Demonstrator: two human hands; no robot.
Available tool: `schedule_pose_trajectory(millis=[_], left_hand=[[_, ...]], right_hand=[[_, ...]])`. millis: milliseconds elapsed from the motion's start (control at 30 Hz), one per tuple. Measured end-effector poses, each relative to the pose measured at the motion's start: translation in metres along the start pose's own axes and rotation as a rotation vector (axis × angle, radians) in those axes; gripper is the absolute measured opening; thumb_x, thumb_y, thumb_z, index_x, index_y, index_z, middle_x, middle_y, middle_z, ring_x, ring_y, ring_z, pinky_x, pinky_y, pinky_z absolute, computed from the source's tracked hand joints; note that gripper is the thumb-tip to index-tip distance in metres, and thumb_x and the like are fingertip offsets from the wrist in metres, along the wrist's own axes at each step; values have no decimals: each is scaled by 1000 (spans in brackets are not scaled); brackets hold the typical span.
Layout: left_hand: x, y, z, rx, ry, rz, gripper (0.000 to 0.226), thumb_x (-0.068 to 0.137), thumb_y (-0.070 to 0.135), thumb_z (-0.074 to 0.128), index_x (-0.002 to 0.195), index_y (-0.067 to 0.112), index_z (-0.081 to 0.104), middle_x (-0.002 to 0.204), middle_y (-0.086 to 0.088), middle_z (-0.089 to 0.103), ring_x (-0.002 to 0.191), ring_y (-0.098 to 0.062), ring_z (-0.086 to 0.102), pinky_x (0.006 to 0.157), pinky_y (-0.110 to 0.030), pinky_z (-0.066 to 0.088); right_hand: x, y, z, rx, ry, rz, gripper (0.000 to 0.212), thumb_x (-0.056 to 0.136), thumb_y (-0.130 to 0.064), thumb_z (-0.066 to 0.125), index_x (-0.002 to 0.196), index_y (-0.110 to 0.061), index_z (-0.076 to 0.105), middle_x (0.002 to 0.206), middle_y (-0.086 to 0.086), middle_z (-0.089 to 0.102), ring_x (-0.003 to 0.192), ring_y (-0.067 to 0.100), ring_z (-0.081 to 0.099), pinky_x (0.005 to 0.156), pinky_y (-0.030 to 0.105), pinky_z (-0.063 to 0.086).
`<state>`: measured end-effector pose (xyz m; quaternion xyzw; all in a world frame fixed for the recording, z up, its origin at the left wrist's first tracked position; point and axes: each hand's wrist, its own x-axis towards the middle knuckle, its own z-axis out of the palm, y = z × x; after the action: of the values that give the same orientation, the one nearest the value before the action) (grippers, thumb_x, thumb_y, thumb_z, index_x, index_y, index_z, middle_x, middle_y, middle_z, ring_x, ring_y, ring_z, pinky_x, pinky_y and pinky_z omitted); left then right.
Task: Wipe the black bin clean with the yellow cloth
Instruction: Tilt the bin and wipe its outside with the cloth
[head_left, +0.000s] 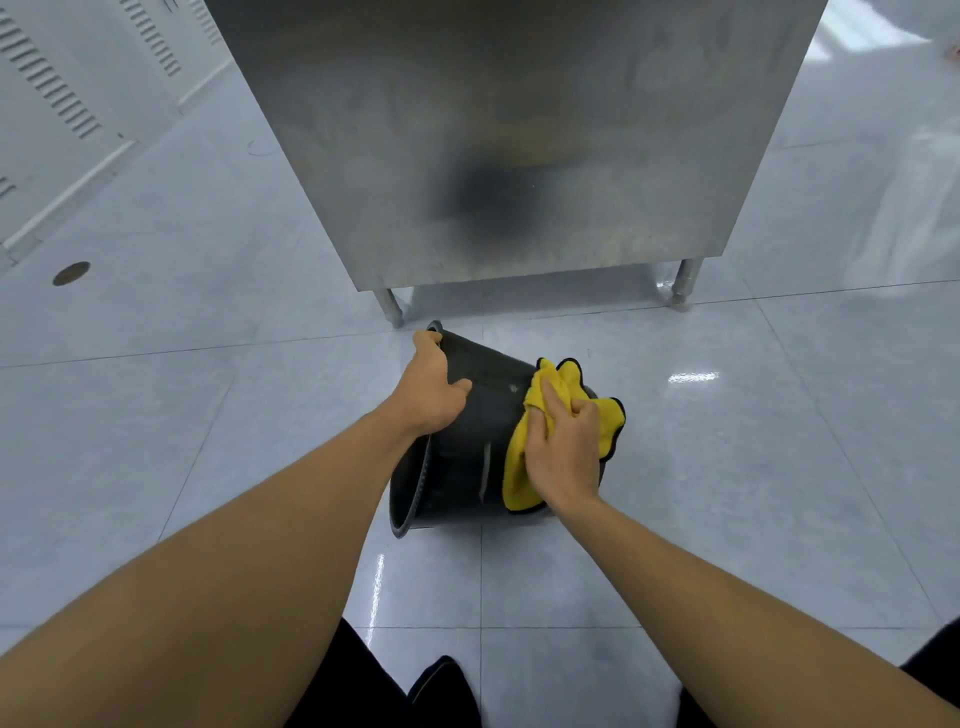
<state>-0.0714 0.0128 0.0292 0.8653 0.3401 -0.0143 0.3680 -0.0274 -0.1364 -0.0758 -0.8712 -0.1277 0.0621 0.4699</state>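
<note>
The black bin (467, 447) lies tipped on its side on the tiled floor, its open rim facing left and toward me, its base pointing right. My left hand (431, 384) grips the upper part of the rim and holds the bin tilted. My right hand (563, 447) presses the yellow cloth (519, 462) with dark edging against the bin's outer wall near the base. Part of the cloth bunches up above my fingers and hangs past the bin's base to the right.
A stainless steel cabinet (519, 156) on short metal legs (392, 306) stands just behind the bin. White louvred cabinets (62, 104) line the far left, with a round floor drain (71, 273) before them. Glossy grey tiles surround the bin. My dark-trousered knees (441, 691) are at the bottom.
</note>
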Motion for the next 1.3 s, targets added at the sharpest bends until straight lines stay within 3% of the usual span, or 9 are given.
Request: schedule_pose_trajectory(millis=[233,333,433,500,633,800,1000,1133,1300], left_hand=[[0,1,5,52,55,57,57,100,9,54,148,3,24,100,-14,57,87,-24,58,83,-42,52],[-1,3,6,17,17,82,66,98,10,51,156,10,19,123,-21,60,92,-26,57,74,-37,49],[-1,5,7,18,-39,110,80,98,15,53,163,20,7,152,-18,46,120,-33,55,88,-30,42],[-2,7,6,46,-72,118,86,98,17,55,163,22,0,152,-16,46,126,-34,54,96,-34,44],[-4,7,4,32,-123,104,92,97,3,51,161,19,-13,140,-19,51,87,-11,60,76,-28,55],[2,2,7,-50,-123,15,73,100,1,47,154,15,0,95,-18,55,79,-25,58,69,-33,51],[2,4,8,14,-70,42,74,101,8,49,159,18,4,104,-10,61,78,-14,58,76,-36,59],[-2,6,1,24,-114,46,80,102,7,46,162,26,-3,151,-15,46,76,-7,47,59,-11,41],[1,4,2,-14,-115,49,82,101,3,43,162,24,-7,138,-10,46,81,-7,51,70,-15,42]], right_hand=[[-11,-27,11,40,-60,-216,45,100,-25,44,145,-26,46,123,9,44,112,26,47,93,31,44],[-11,-41,15,86,-85,-318,46,100,-27,44,146,-30,45,113,3,46,99,22,49,79,37,52],[-4,-37,13,56,-70,-320,47,101,-31,44,147,-39,41,121,0,45,106,19,47,77,38,53],[-1,-25,10,-7,-63,-275,46,101,-35,43,147,-44,37,133,1,43,117,20,44,79,38,52],[7,9,-2,-86,-21,-52,46,101,-41,38,147,-44,36,141,5,39,127,27,41,89,42,49],[15,48,-15,-93,-3,164,47,102,-41,36,149,-41,34,138,10,37,125,33,42,98,45,43],[19,51,-13,-37,17,310,48,104,-37,35,151,-32,34,142,10,35,122,36,46,103,46,43],[11,34,-5,-15,30,160,46,103,-29,42,149,-23,41,143,13,38,125,35,45,101,43,41],[-1,-12,6,70,-35,-169,45,99,-23,49,145,-23,48,127,9,48,118,26,45,98,34,40]])
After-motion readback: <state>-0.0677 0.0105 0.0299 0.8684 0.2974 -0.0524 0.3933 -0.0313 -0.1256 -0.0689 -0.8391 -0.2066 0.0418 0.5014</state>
